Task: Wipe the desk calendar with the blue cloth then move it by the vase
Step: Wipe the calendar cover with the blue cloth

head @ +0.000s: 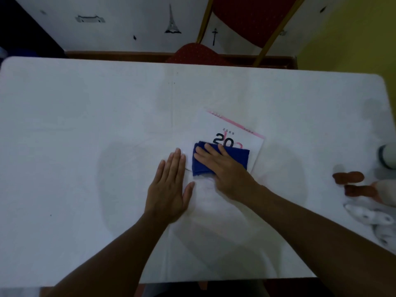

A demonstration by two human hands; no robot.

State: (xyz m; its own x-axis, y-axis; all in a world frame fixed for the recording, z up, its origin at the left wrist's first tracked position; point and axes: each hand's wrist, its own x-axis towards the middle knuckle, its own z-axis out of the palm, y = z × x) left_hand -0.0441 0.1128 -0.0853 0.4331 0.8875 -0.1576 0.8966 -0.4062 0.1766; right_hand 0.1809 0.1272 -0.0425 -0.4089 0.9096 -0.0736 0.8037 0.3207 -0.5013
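- head view: white surface (pixel 85 125) fills most of the shot, rounded corners, pretty dim lighting, soft shadows around the arms
- behind the far edge there's a red chair (pixel 199 53) with a gold-ish frame pushed in, and a white wall with little black stickers, one being an eiffel tower sticker (pixel 172 20); yellow wall off at the top right
- desk calendar (pixel 246 136) is lying flat a bit right of centre, turned at an angle, pink strip along its top edge, big black "20" and small "2569" showing, rest of the print is covered
- blue cloth (pixel 240 157) is folded up and sitting on the lower half of the calendar, covering part of the numbers
- right hand (pixel 222 166) is flat on top of the cloth, fingers spread and pressing it down, not clenched around it
- left hand (pixel 169 187) is open, palm down on the surface just left of the cloth, fingertips at the calendar's left edge, gripping nothing; can't really tell if it's on the calendar or only beside it
- far right edge: a white rounded thing (pixel 387 156) cut off by the frame, could be the vase but too blurry to say
- below that some brown bits (pixel 349 177) and white flower-ish stuff (pixel 372 217) lying on the surface, well apart from the calendar
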